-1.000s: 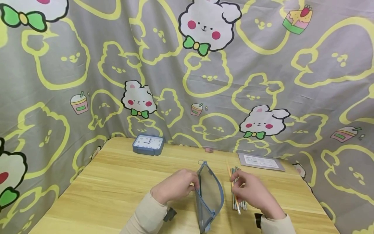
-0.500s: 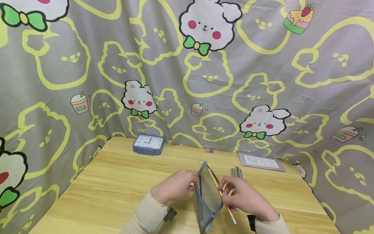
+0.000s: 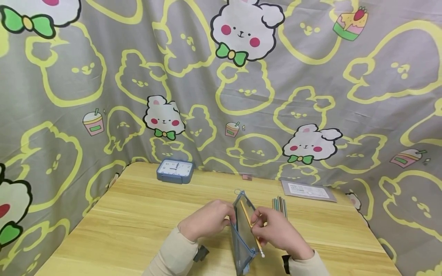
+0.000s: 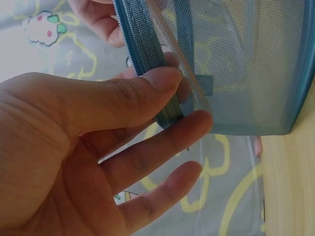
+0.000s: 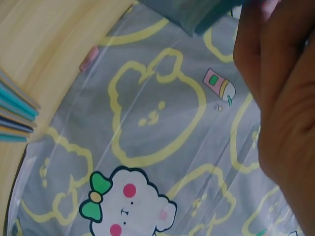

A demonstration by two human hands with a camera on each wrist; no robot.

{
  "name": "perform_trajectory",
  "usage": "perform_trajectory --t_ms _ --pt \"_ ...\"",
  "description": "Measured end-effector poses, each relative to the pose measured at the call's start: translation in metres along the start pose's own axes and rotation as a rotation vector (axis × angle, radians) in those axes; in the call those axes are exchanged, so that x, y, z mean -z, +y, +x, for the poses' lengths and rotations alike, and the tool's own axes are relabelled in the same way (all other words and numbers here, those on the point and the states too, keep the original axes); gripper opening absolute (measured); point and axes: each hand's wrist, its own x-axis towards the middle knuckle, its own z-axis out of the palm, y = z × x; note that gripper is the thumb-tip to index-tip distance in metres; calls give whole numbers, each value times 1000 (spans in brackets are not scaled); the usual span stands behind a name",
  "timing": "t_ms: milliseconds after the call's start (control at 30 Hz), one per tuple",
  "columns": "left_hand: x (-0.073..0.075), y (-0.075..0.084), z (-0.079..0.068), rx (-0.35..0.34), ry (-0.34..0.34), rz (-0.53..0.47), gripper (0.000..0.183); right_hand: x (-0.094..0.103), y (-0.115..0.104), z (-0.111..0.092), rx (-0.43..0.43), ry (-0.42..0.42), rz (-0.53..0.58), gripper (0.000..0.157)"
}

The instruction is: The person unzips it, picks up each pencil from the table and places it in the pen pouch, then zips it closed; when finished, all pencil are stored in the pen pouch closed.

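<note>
My left hand (image 3: 215,218) pinches the zippered left edge of a blue-grey mesh pencil case (image 3: 238,249), which stands on edge with its mouth spread. In the left wrist view the thumb (image 4: 157,81) presses that zipper band against the fingers. Between thumb and fingers, my right hand (image 3: 277,232) pinches a yellow pencil (image 3: 258,245). The pencil slants across the mouth, far end inside and white eraser end sticking out near me. Several more pencils (image 3: 280,205) lie side by side right of the case, partly hidden behind the right hand.
A blue clock (image 3: 175,171) stands at the back left of the wooden table (image 3: 131,218). A small pink block (image 3: 247,177) lies by the back edge. At the back right is a flat grey packet with a white label (image 3: 307,190). Patterned cloth (image 3: 241,92) hangs behind.
My right hand has carried the yellow pencil leftward from beside the other pencils to the mouth of the case, its far end going in. The left hand and the case have barely moved.
</note>
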Motion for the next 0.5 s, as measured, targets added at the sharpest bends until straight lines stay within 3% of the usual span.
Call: perform_trajectory --t_ms 500 --pt "-1 -2 0 29 -21 -29 15 -19 0 10 -49 136 -36 11"
